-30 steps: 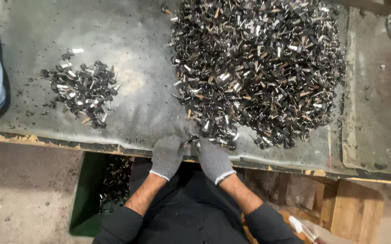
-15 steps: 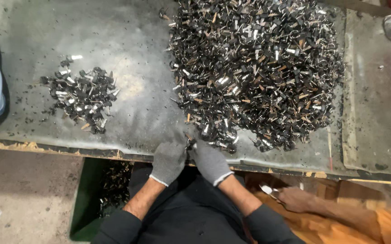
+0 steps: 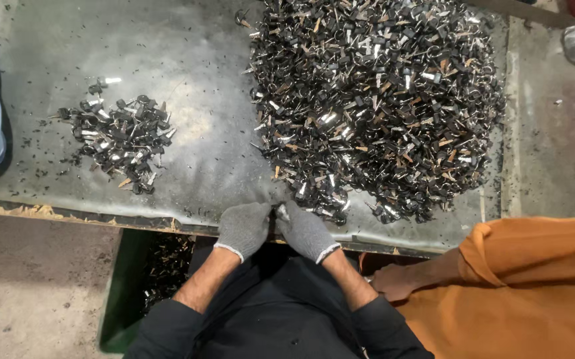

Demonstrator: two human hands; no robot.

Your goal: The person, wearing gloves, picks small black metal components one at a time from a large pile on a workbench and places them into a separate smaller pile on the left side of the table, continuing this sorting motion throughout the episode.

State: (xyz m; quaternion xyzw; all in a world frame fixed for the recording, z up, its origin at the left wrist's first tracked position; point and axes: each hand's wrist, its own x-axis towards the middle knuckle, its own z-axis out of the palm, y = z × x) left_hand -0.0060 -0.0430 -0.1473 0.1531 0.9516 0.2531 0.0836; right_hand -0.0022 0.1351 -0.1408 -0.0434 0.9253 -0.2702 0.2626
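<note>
Both hands wore grey knit gloves and met at the near edge of the table [image 3: 168,166]. A small shiny metal piece [image 3: 281,211] sat pinched between the left hand [image 3: 244,228] and the right hand [image 3: 306,231], fingertips of both closed together on it; how much of it lay hidden inside the gloves could not be told. The piece was just at the near fringe of the large heap of dark and silver metal parts [image 3: 374,100], which lay ahead and to the right. A smaller pile [image 3: 121,136] lay well apart to the left. Below the table edge stood a green bin [image 3: 118,312] holding similar parts. A second person's orange sleeve [image 3: 533,279] was at right.
</note>
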